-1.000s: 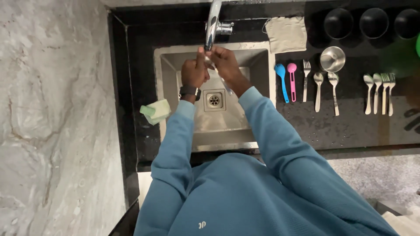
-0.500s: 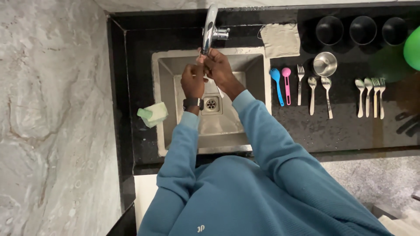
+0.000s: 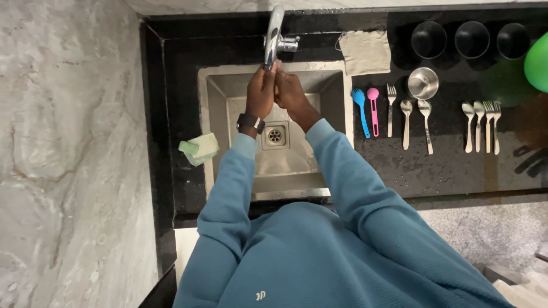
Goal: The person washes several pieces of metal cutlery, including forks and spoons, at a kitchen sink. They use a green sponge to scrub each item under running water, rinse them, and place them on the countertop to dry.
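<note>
Using the steel sink (image 3: 217, 171) as landmark: nearest the viewer is the person's blue sweater, both sleeves reaching forward over the sink's near rim. Just left of the sink, on the black counter (image 3: 456, 165), a pale green sponge (image 3: 198, 148) lies touching the sink's left edge. In the basin floor sits the square drain (image 3: 275, 135), between the two forearms. Above the drain, at the far end of the basin, the left hand (image 3: 261, 92), with a dark watch on the wrist, and the right hand (image 3: 290, 92) are pressed together, palms and fingers touching each other, directly under the spout of the chrome tap (image 3: 274, 34). Fingers lie loosely curled around one another; cannot tell if anything is held between them, nothing shows. Right of the sink, on the counter: a blue spoon (image 3: 359, 108) and a pink spoon (image 3: 373, 105) just beside the sink's right rim, then a metal fork (image 3: 391, 108), two metal spoons (image 3: 415, 120), farther right a tight group of cutlery (image 3: 482, 122). A small steel bowl (image 3: 423, 83) sits beyond the two spoons. At the sink's far right corner a grey cloth (image 3: 366, 51) lies flat. Farthest back right, three dark cups (image 3: 471, 39) in a row, and a green round thing (image 3: 538, 61) at the frame edge. Marble wall left of the sink.
</note>
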